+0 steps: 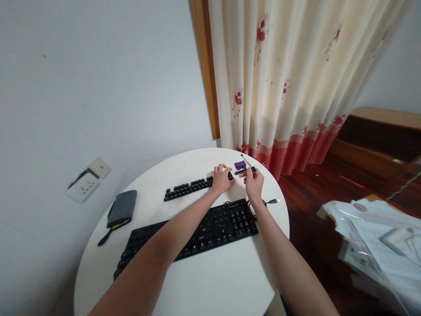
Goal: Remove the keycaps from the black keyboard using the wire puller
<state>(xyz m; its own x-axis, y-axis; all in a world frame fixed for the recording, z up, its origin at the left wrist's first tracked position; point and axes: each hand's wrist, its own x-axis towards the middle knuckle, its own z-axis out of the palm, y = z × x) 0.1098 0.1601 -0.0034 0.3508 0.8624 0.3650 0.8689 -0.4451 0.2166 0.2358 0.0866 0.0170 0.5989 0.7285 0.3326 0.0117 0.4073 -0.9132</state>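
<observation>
My left hand (221, 179) bends over the right end of a row of loose black keycaps (187, 189), its thumb and fingers around the keycaps at that end. My right hand (254, 183) is closed on a small black keycap puller (253, 169) whose thin wires point to the right. Between the hands and just beyond them lies a short group of black keycaps (240, 171). A black keyboard (213, 228) rests nearer to me, partly covered by my left forearm. Its upper left area looks bare of keycaps.
A purple cloth (240, 165) and a thin brush-like tool (246, 159) lie at the table's far edge. A USB plug (272, 201) is by my right wrist. A grey pouch (122, 208) sits on the left of the round white table (210, 289). Papers (378, 237) are stacked at right.
</observation>
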